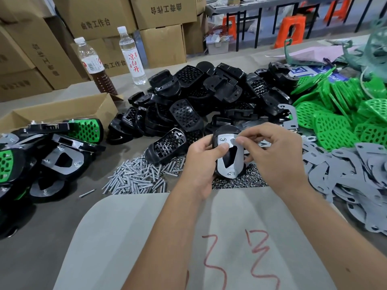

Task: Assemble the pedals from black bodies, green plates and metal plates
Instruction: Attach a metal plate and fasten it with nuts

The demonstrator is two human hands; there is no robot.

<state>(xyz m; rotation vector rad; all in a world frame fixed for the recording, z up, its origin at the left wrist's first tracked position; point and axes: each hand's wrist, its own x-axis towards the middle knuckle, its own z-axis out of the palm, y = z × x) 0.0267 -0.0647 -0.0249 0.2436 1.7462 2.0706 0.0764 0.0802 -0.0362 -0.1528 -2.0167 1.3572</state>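
My left hand (201, 162) grips a black pedal body with a metal plate (229, 162) lying on its upper side; the thumb presses on the plate's top. My right hand (270, 149) holds the same pedal from the right and pinches at the plate's upper edge near a screw. Behind them lies a heap of black bodies (205, 97). Green plates (339, 114) are piled at the right, loose grey metal plates (356, 181) at the near right. Finished pedals (54, 155) are stacked at the left.
Screws (138, 176) and small nuts (240, 181) lie in heaps just under my hands. A grey board with red marks (188, 237) covers the near table. An open carton (62, 111), two bottles (132, 55) and stacked boxes stand at the back left.
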